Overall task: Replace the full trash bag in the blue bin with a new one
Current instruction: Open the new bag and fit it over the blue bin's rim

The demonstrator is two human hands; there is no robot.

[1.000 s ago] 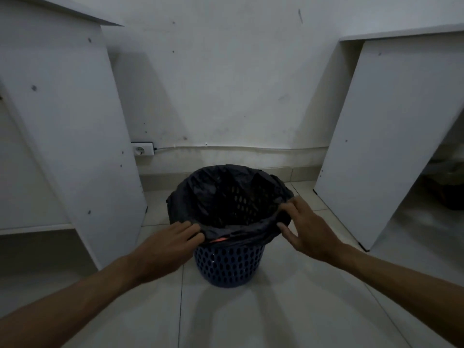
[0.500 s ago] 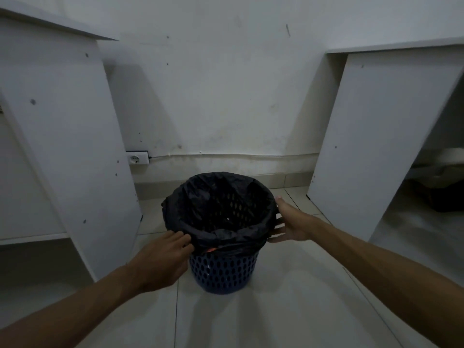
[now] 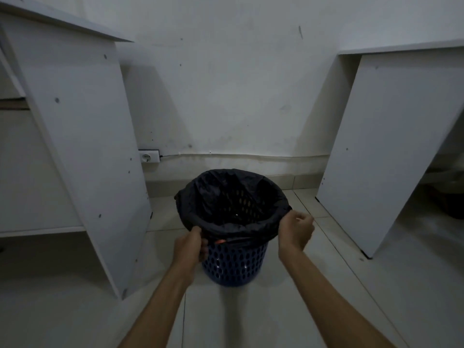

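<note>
A blue perforated bin [image 3: 234,263] stands on the tiled floor in the middle of the view. A black trash bag [image 3: 236,204] lines it, its edge folded down over the rim, with a small orange-red bit showing at the front. My left hand [image 3: 188,247] grips the folded bag edge at the bin's front left. My right hand [image 3: 296,229] pinches the bag edge at the right side of the rim, fingers curled. The bin's holes show through the thin bag inside.
White desk side panels stand on the left [image 3: 82,151] and on the right [image 3: 386,151] of the bin. A wall socket [image 3: 149,156] with a cable along the wall sits behind. Pale floor tiles [image 3: 251,317] lie between me and the bin.
My right hand went from lying flat against the bin's right side to pinching the bag edge. My left hand curled tighter on the front-left edge. The bag sits more evenly around the rim.
</note>
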